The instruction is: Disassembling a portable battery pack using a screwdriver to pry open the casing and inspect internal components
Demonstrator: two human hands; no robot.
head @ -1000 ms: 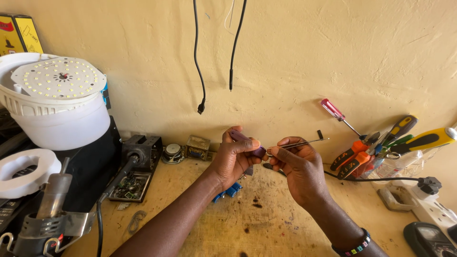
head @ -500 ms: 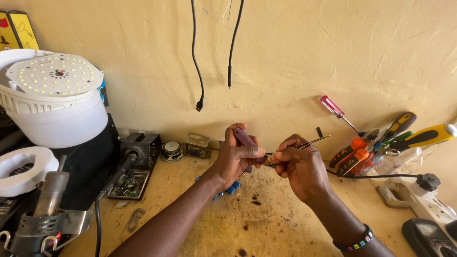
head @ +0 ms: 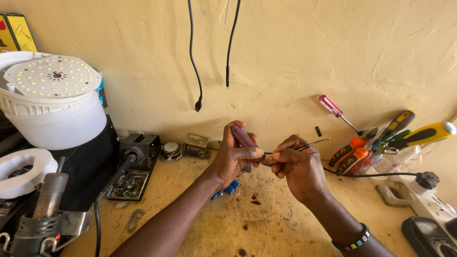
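A person's left hand (head: 234, 159) closes around a purple-handled tool (head: 243, 137), thumb on top, the handle rising up and back from the fist toward the wall (head: 295, 57). The right hand (head: 297, 164), just beside it and all but touching at the fingertips, pinches metal tweezers (head: 304, 145) whose free end slants up and to the right past the knuckles. The tweezer tips meet the left thumb; anything held between them is too small to make out.

Both hands hover above a stained wooden bench (head: 266, 223). Below the left wrist lies a small blue part (head: 229, 188). Left of the left hand, along the wall, sit a small transformer (head: 195, 145), a round speaker (head: 170, 151) and a black metal block over a circuit board (head: 124, 184). Farther left stands a white bucket (head: 52, 119) topped by a round LED panel (head: 51, 77).

Right of the right hand, screwdrivers and pliers (head: 366, 147) with red, orange, green and yellow handles lean against the wall, and a black cord (head: 376, 175) runs from behind that hand to a plug (head: 427, 180) in a white power strip (head: 428, 202). Two black cables (head: 195, 71) hang down the wall above the hands. A beaded bracelet (head: 353, 240) circles the right wrist.
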